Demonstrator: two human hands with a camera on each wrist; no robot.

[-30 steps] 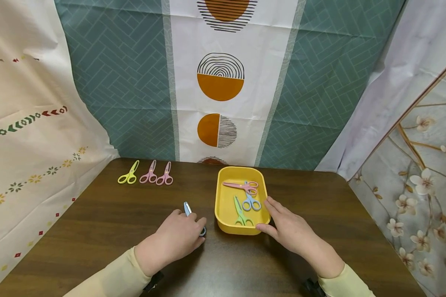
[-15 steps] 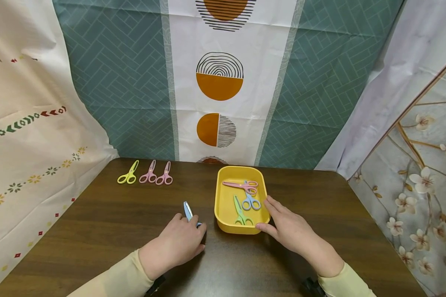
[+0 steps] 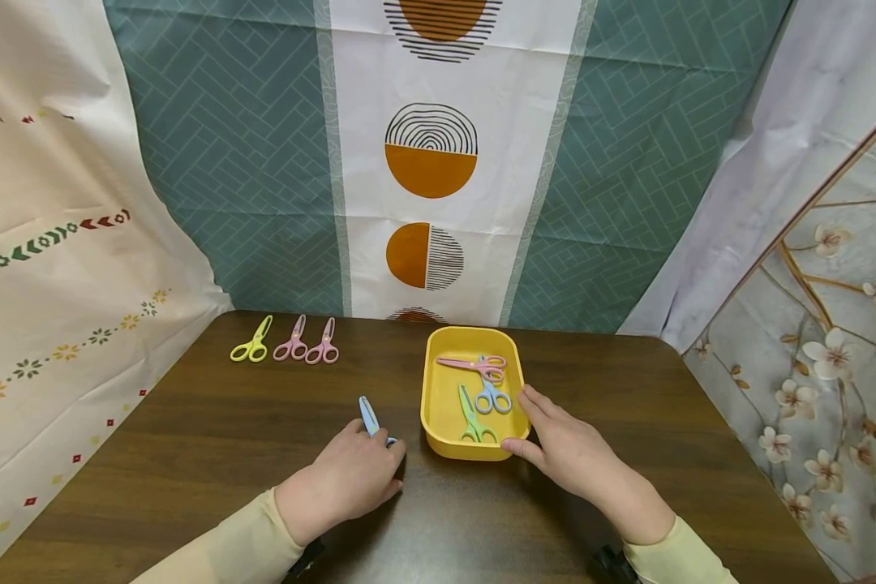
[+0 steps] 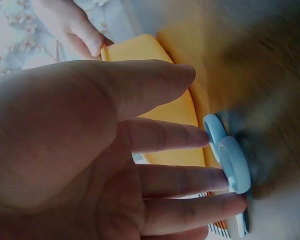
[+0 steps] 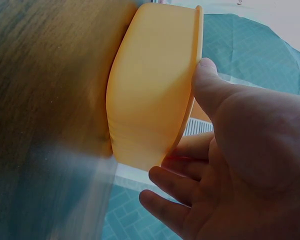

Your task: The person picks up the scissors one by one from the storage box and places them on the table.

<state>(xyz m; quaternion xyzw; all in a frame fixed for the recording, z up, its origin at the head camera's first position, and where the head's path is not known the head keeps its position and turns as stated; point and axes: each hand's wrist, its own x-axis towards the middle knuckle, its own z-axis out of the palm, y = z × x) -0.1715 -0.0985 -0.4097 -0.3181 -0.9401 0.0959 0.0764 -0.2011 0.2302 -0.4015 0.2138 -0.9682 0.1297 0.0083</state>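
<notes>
Blue scissors (image 3: 368,415) lie on the table in front of my left hand (image 3: 345,480), blades pointing away from me. In the left wrist view, straight fingers reach over the scissors' handle loops (image 4: 235,162), fingertips right at them, with the thumb held apart. My right hand (image 3: 573,456) rests at the near right corner of a yellow bin (image 3: 474,452). Its thumb touches the rim and its fingers lie loosely along the side, as the right wrist view shows. Inside the bin are pink scissors (image 3: 461,364), blue scissors (image 3: 491,398) and green scissors (image 3: 471,414).
At the back left of the dark wooden table (image 3: 212,454), yellow scissors (image 3: 251,347) and two pairs of pink scissors (image 3: 292,345) lie in a row. Patterned curtains (image 3: 255,162) hang behind the table and on both sides.
My left hand has shifted slightly toward me and to the right, and the blue scissors under it have moved a little. The right hand and the bin have stayed in place.
</notes>
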